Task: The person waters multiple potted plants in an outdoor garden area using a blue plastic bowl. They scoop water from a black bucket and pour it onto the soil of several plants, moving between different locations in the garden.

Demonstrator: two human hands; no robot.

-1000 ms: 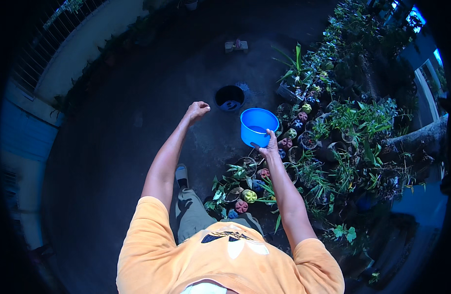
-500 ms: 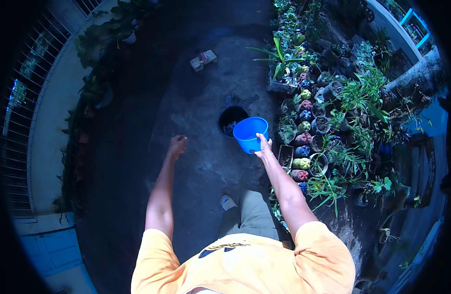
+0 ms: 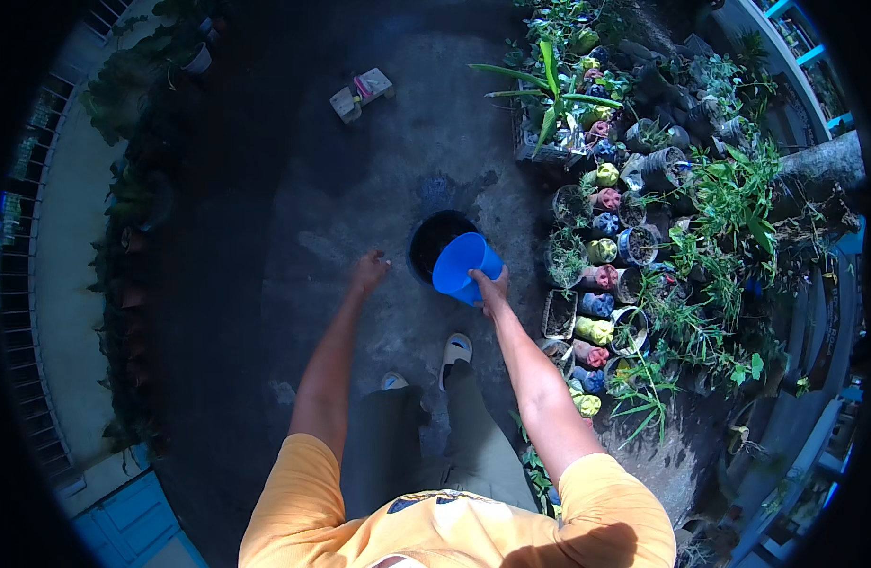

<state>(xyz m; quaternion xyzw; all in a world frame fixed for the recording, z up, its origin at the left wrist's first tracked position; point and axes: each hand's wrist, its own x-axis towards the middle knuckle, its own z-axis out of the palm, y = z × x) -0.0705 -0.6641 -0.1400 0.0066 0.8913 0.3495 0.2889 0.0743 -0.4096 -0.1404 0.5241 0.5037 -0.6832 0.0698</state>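
Smooth blue plastic tub (image 3: 466, 269), round-mouthed, tilted, over near-right edge of dark round bucket (image 3: 424, 244). Right hand (image 3: 490, 289) clamps tub, thumb at rim, fingers against outer wall. Left hand (image 3: 367, 273) left of bucket, loosely curled; cannot tell if anything inside. Rough, blotchy concrete (image 3: 336, 213) around bucket. Ridged, lobed bottle bases (image 3: 603, 251) right of bucket.

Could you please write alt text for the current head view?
The right hand grips a round blue plastic tub, partly hiding a round black container on grey ground. The left hand is outstretched; green potted plants stand at right.
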